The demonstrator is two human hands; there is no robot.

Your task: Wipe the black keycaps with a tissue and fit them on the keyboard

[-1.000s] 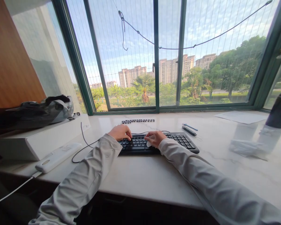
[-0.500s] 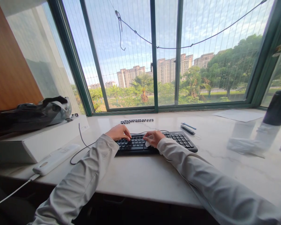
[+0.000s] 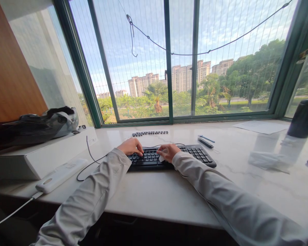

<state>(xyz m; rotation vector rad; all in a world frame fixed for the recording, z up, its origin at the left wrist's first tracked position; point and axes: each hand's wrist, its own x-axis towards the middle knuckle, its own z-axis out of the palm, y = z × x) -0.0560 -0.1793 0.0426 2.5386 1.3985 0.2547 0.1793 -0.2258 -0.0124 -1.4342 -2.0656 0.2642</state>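
A black keyboard [image 3: 195, 153] lies on the white marble sill [image 3: 154, 194], its cable running off to the left. My left hand [image 3: 130, 146] rests on the keyboard's left half, fingers bent down onto the keys and holding it. My right hand [image 3: 169, 151] is curled over the keyboard's middle, pinching a small white piece [image 3: 161, 159] against the keys; I cannot make out what it is. A row of loose dark keycaps [image 3: 150, 133] lies behind the keyboard near the window frame.
Two pens [image 3: 205, 140] lie right of the keyboard. Further right are a sheet of paper [image 3: 263, 126], a crumpled clear wrapper [image 3: 267, 159] and a dark cylinder [image 3: 303, 119]. On the left stand a white box [image 3: 41, 155] with a dark bag [image 3: 36, 124] on it and a white power strip [image 3: 60, 174].
Both hands stay on the keyboard with only slight finger shifts. The view has drifted a little.
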